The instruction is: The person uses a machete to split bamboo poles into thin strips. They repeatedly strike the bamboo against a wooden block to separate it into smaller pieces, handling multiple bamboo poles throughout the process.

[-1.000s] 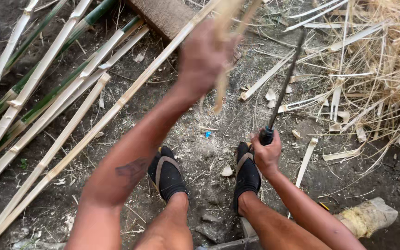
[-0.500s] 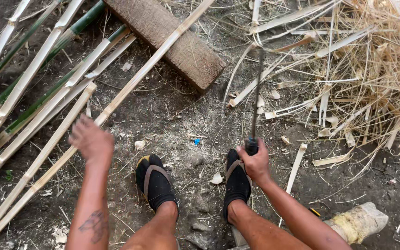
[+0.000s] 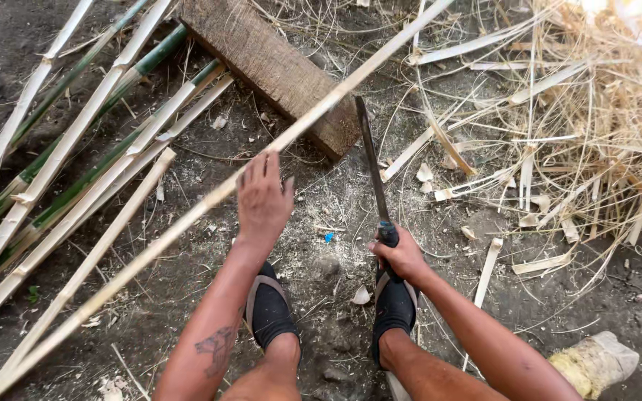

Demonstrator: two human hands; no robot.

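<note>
Fingers of the left hand lay spread and loosely curled over a long split strip, palm down, touching or just above it; I could not tell a firm grasp. That strip ran slantwise from the ground's lower left edge toward the top, crossing a wooden block. The right hand was clenched round the handle of one long knife, blade pointing away, tip near the block. Two feet in dark sandals stood between the forearms. Several more bamboo strips lay toward the left edge; a shavings heap filled the upper right corner.
</note>
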